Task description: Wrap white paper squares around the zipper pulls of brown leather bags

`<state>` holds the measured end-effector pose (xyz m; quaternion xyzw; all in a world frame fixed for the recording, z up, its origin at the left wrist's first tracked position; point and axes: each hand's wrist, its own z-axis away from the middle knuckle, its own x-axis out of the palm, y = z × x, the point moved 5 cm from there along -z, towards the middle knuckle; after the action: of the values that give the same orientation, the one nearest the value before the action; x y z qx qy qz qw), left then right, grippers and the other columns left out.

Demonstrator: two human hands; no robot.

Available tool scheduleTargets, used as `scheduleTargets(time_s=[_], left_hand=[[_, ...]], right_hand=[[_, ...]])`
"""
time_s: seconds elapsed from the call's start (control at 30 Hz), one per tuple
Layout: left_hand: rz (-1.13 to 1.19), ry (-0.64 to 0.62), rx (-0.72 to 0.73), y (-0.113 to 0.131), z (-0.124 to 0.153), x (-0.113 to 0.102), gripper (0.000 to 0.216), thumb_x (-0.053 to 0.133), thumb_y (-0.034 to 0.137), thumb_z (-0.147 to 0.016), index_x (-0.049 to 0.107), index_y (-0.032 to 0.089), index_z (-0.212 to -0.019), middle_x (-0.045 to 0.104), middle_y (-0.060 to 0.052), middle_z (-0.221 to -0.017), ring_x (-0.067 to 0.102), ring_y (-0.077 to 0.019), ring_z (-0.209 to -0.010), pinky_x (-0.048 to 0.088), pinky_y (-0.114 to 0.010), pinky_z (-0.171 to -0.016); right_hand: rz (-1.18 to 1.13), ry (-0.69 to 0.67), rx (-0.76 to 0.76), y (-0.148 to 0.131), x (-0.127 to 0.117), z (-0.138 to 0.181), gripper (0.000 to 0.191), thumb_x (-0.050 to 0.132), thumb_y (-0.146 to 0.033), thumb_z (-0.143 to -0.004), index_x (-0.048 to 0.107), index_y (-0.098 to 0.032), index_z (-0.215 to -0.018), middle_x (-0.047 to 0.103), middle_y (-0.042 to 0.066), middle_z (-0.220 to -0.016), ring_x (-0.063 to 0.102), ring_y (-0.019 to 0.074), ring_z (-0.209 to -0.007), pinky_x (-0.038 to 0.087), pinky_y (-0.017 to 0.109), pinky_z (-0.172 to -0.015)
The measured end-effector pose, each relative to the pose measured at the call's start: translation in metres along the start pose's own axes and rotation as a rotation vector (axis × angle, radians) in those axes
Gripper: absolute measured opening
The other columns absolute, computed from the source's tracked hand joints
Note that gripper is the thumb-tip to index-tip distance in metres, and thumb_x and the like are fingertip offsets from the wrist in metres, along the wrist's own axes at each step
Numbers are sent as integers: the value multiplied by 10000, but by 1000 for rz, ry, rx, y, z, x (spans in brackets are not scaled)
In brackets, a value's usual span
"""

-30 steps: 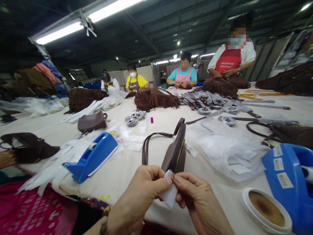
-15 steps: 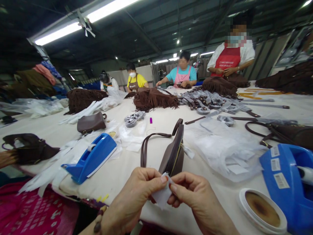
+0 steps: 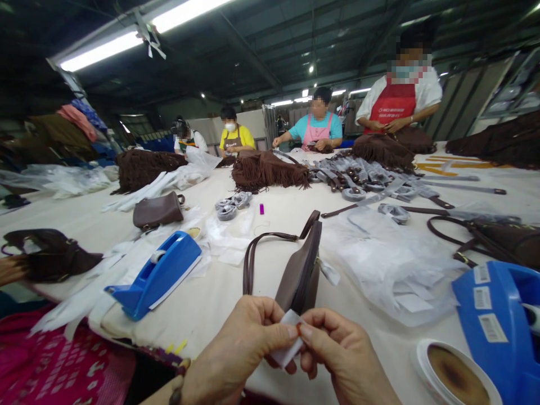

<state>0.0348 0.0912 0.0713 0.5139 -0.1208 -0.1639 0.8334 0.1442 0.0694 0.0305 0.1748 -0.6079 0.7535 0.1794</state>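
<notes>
My left hand (image 3: 242, 346) and my right hand (image 3: 343, 360) meet at the table's near edge, both pinching a small white piece of foam wrap (image 3: 287, 349) between thumbs and fingertips. Just beyond them a brown purse (image 3: 300, 275) stands on edge, and its strap (image 3: 264, 244) loops away to the left. The wrapped part at the purse's near end is hidden behind my fingers.
A blue tape dispenser (image 3: 158, 274) lies to the left, another one (image 3: 502, 326) at the right by a white-rimmed dish (image 3: 458, 379). Plastic bags (image 3: 392, 261), wrapped straps (image 3: 367, 177), fringed brown bags (image 3: 268, 169) cover the white table (image 3: 278, 211). Several people work at its far side.
My hands have dropped slightly and drawn closer, folding the white wrap smaller between the fingertips. The purse leans a little more upright.
</notes>
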Motion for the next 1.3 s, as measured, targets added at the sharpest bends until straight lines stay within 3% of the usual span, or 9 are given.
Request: scheduleTargets(time_s=[0.3,0.63,0.9,1.0,1.07,1.13,1.2,1.3], left_hand=[[32,43,-55,-2,2,4,178,625,234,-572,483,149,-639,563,2,-488,462,-90,-432,320,-219,-456],[39,116,-121,-1,2,-2,207,623,196,-536,455,173,-654,532,46,-495,478,-95,-459,341,-222,-474],[101,-3,-88,-6,5,4,235,607,343,-628,472,160,-689,644,-50,-602,512,-113,-462,356,-232,-466],[126,23,-72,-6,5,4,246,607,360,-652,469,160,-694,642,-44,-593,517,-109,-446,374,-229,-464],[127,33,-67,-5,5,2,230,595,353,-667,484,153,-698,619,-25,-554,514,-103,-434,379,-222,-463],[117,36,-76,-4,5,0,221,588,348,-673,491,152,-700,586,-1,-513,499,-94,-410,362,-207,-444],[110,24,-87,-4,6,-1,234,590,363,-673,483,158,-701,572,13,-507,483,-84,-388,335,-193,-419],[120,10,-76,-5,6,-1,256,595,386,-674,467,166,-700,550,31,-511,448,-64,-367,300,-178,-391]], right_hand=[[51,-78,-58,10,-8,-4,318,711,-432,-690,611,-130,-695,580,-3,-514,528,94,-437,396,181,-425],[65,-22,-44,9,-6,-6,324,726,-443,-668,623,-136,-682,579,-4,-492,521,92,-422,404,183,-419],[42,60,-15,-1,0,-3,385,780,-459,-578,593,-141,-686,567,-14,-485,504,93,-395,395,189,-387],[108,123,-114,-5,-6,2,299,721,-414,-687,598,-168,-802,580,-20,-533,531,105,-452,433,204,-445],[235,109,-277,-13,-12,5,184,641,-350,-781,620,-197,-881,608,-1,-605,565,124,-526,461,221,-503],[399,-4,-512,-25,-12,8,124,592,-233,-816,642,-236,-929,629,24,-730,590,146,-637,479,237,-573],[542,-158,-669,-35,-8,9,245,573,-112,-795,651,-269,-967,611,36,-828,587,156,-717,483,254,-633],[662,-322,-658,-44,-2,2,311,546,-63,-788,660,-271,-990,576,37,-814,575,156,-716,481,258,-628]])
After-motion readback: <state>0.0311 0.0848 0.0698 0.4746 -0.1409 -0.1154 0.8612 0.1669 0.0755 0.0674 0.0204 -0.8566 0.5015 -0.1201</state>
